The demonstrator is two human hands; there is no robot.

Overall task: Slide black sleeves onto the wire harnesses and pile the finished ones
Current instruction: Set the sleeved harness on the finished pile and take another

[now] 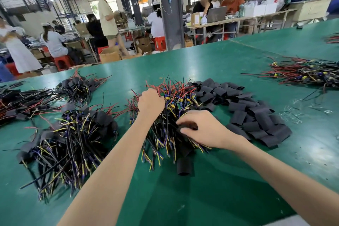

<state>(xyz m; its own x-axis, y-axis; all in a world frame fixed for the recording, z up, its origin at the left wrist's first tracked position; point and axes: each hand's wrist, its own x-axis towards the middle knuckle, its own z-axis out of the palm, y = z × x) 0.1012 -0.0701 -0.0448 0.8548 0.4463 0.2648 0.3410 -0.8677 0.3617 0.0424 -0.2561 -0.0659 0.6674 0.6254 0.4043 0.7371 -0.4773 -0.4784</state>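
Note:
A heap of bare wire harnesses (176,97) with red, black, yellow and purple leads lies mid-table. My left hand (150,102) is a fist closed on a bundle of these harnesses at its upper left. My right hand (200,128) rests on the heap's lower part, fingers pinched on a black sleeve (185,127). A loose black sleeve (184,168) lies just below the heap. Flat black sleeves (251,113) are spread in a pile to the right. Sleeved harnesses (73,134) are piled at the left.
More sleeved bundles lie at far left (23,101) and behind (78,86). Another harness heap (308,73) sits at the right on the green table (201,198). Plastic scraps (293,113) lie nearby. Several people work at benches beyond the table's far edge.

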